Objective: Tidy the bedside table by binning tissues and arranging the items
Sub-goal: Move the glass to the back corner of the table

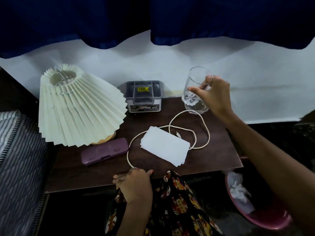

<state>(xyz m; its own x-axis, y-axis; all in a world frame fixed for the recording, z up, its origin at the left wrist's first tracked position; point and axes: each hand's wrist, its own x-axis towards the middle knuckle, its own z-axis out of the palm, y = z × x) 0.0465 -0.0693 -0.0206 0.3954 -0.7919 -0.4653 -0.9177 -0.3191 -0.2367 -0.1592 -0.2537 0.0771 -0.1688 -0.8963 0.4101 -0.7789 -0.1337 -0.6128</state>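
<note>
Glass (196,92) tilted, mouth up-left, in right hand (215,97).

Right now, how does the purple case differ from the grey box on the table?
The purple case is long, flat and closed; the grey box is squarish, taller and shows open compartments on top. The case lies near the front beside the lamp base; the box stands at the back edge. The box carries printed labels; the case looks plain. Both rest on the table, and neither hand touches them.
</note>
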